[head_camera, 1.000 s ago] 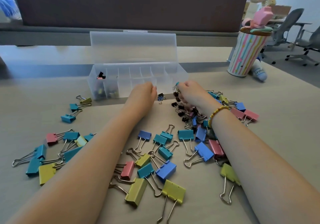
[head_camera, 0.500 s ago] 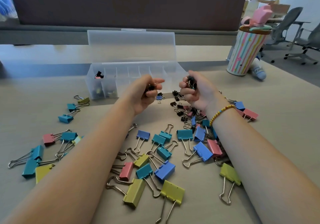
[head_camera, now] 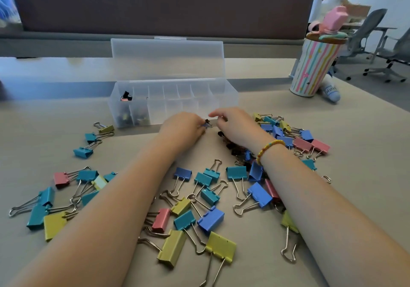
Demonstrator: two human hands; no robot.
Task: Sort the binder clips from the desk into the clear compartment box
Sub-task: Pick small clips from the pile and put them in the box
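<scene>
Left hand (head_camera: 185, 124) has fingers curled, pinching a small dark clip (head_camera: 207, 123) at the fingertips; right hand (head_camera: 235, 124) is loosely curled just beside it, but can't tell if it grips anything. Both sit right in front of the clear box (head_camera: 224, 100), w/ lid up; colored clips (head_camera: 210, 219) lie scattered on the desk (head_camera: 355, 153) nearer the body.

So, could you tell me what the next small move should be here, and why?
Probably lift the small dark clip, which the left hand pinches beside the right hand, into the clear box just behind; its far-left compartments already hold small dark clips.
</scene>
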